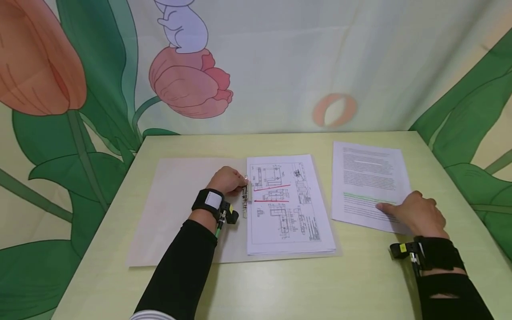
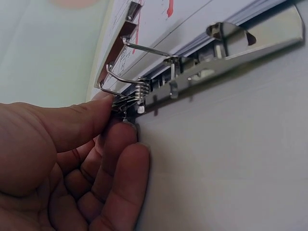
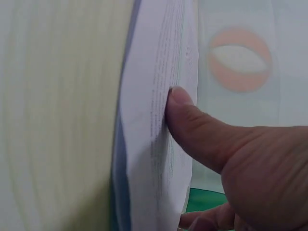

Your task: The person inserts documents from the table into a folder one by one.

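Observation:
An open pale folder (image 1: 176, 213) lies on the table, with a metal lever clip (image 1: 245, 204) along its spine. My left hand (image 1: 227, 180) is at the clip's far end, thumb and fingertips pinching its sprung end in the left wrist view. The wire arms of the clip (image 2: 221, 60) stand raised there. Technical drawings (image 1: 290, 226) with red lines lie on the folder's right side, beside the clip. To the right, my right hand (image 1: 422, 215) holds a stack of printed sheets (image 1: 366, 173) by its right edge, thumb on top; its other fingers are partly hidden.
The light wooden table (image 1: 288, 289) extends around the papers and folder. Behind its far edge hangs a curtain (image 1: 280, 66) printed with flowers and a rabbit. A green line marks the text on the printed sheets.

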Demonstrator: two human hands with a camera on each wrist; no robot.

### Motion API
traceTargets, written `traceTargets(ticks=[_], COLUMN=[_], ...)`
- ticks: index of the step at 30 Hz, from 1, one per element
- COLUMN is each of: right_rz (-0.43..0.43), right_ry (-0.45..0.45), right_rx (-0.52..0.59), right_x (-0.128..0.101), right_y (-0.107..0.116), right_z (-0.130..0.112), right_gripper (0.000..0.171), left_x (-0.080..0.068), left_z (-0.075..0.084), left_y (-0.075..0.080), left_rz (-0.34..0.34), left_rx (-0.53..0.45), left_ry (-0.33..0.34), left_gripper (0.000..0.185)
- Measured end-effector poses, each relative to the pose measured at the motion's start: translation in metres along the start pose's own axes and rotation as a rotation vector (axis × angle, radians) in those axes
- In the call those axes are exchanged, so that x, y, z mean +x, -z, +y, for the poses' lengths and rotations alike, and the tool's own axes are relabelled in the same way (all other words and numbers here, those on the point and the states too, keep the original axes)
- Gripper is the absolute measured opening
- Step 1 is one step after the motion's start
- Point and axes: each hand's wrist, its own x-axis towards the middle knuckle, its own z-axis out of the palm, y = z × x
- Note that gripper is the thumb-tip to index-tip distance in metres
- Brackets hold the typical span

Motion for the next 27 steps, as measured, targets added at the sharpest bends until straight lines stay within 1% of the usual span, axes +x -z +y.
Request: traceTargets(ticks=[4,7,10,14,16,22,27], right_rz=[0.024,0.038,0.061,0.118,0.145,0.21,0.241], right_ry=[-0.019,-0.041,-0.04,0.0,0.028,0.125,0.125], right_rx=[0.027,0.041,0.051,0.07,0.074,0.067,0.043], right_x=[0.002,0.004,0.006,0.008,0.007,0.006,0.008], right_y=[0.001,0.002,0.002,0.003,0.004,0.003,0.004], right_z=[0.003,0.006,0.008,0.008,0.008,0.011,0.009], right_gripper=[0.102,0.095,0.078,0.053,0.047,0.04,0.038], left_x=[0.001,0.001,0.0,-0.001,-0.001,0.0,0.003], left_z=[0.001,0.0,0.0,-0.002,-0.004,-0.008,-0.008], left_y=[-0.001,-0.001,0.0,0.002,0.002,0.001,0.002], left_rz=[-0.006,-0.006,-0.003,0.0,-0.002,-0.018,-0.002], left_rx=[-0.007,-0.011,-0.016,-0.013,-0.01,-0.003,0.02], left_ry=[0.003,0.003,0.005,0.002,0.0,0.016,-0.014], left_gripper=[0.014,0.014,0.014,0.014,0.015,0.013,0.015])
